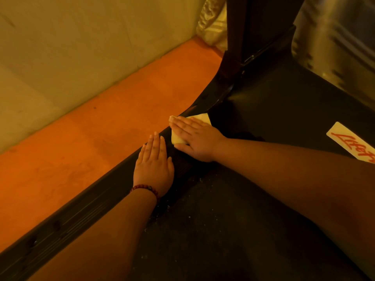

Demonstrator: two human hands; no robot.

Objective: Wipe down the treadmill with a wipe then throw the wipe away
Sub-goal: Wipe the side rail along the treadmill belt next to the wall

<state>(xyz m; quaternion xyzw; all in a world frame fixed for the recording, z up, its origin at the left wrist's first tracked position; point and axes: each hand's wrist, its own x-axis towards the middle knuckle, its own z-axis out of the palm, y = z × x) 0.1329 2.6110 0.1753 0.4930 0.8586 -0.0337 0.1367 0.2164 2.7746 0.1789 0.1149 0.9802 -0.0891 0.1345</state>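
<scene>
Black plastic treadmill [263,110] beside an orange floor [101,138], we see a pale folded wipe [199,118] at the front of its ribbed side rail [81,211], right hand [194,138] pressing it with straight fingers, left hand [154,167] flat on the rail, fingers open.

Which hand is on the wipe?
The right hand, pressing the pale folded wipe flat; the left hand, with the red bead bracelet, rests bare on the black ribbed side rail.
</scene>
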